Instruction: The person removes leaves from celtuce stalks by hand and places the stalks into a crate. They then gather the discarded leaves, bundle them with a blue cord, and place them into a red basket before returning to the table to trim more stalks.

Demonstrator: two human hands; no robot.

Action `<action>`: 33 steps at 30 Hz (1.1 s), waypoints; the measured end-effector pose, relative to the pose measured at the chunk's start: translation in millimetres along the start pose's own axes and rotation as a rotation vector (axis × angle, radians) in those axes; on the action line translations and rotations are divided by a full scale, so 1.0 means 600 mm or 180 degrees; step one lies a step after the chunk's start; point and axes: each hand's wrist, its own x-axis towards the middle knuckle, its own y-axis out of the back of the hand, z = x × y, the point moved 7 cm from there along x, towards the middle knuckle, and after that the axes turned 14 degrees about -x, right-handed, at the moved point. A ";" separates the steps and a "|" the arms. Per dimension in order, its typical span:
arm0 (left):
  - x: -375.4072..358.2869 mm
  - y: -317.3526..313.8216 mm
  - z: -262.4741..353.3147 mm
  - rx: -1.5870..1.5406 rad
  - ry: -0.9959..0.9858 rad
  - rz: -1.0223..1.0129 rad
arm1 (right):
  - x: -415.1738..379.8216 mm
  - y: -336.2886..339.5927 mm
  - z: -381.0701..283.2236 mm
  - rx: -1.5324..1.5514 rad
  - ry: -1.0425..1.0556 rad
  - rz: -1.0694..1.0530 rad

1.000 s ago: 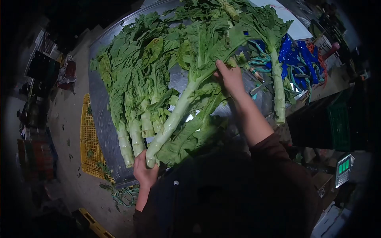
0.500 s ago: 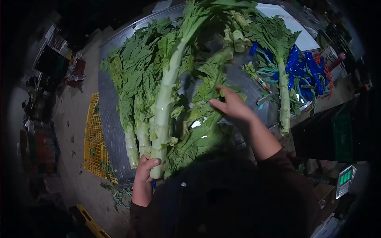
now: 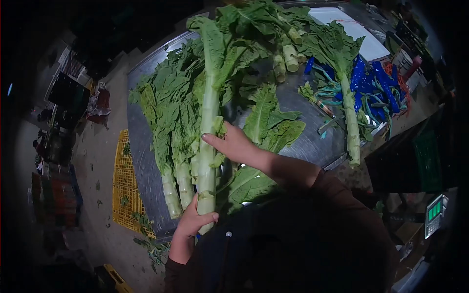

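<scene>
A thick pale-green leafy stalk (image 3: 209, 105) is held nearly upright over the metal table (image 3: 305, 105). Around its lower end my left hand (image 3: 193, 219) is wrapped, thumb across the front. My right hand (image 3: 229, 141) touches the stalk's middle, thumb on the front and fingers hidden behind it and some small leaves; whether they grip a leaf or the stalk is unclear. Several leafy stalks (image 3: 173, 127) lie just left of the held one. Loose leaves (image 3: 264, 122) are spread on the table beside and below my right forearm.
One stalk (image 3: 351, 117) lies at the right, near blue bundles (image 3: 378, 85) and teal ties. Cut stalk ends (image 3: 290, 57) point toward me at the back. A white tray (image 3: 347, 29) is behind. A yellow crate (image 3: 124, 190) stands left, a scale (image 3: 435, 215) right.
My right hand has moved left from the loose leaves onto the held stalk. The stalk now stands more upright and slightly lower, and the view has shifted a little.
</scene>
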 end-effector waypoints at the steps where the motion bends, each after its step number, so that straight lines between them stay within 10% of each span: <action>1: -0.002 0.008 -0.002 0.0008 -0.0010 0.0029 | 0.000 0.013 -0.013 -0.0464 -0.0157 -0.0398; 14: -0.031 0.060 -0.049 0.0032 -0.0167 0.0165 | 0.138 0.061 0.066 0.0692 -0.1169 -0.0432; 18: -0.034 0.048 -0.042 0.0187 -0.0208 0.0480 | 0.095 0.064 0.054 0.0867 -0.0098 0.1068; 21: -0.024 0.034 -0.032 0.0127 -0.0220 0.0581 | 0.034 0.045 0.009 -0.0260 0.0594 0.0698; 24: -0.024 0.034 -0.033 -0.0434 0.0099 0.0500 | -0.028 -0.039 0.058 0.1255 -0.0845 -0.1809; 25: -0.027 0.041 -0.033 -0.0433 0.0085 0.0509 | -0.033 0.004 -0.004 -0.0781 -0.0422 -0.2706; 29: -0.072 0.085 -0.038 -0.0175 0.0002 0.0597 | -0.001 0.072 -0.037 -0.2469 0.1840 -0.0699; 33: -0.119 0.088 -0.021 0.0437 -0.0268 0.0927 | 0.071 0.235 -0.125 -0.2507 0.2290 0.1620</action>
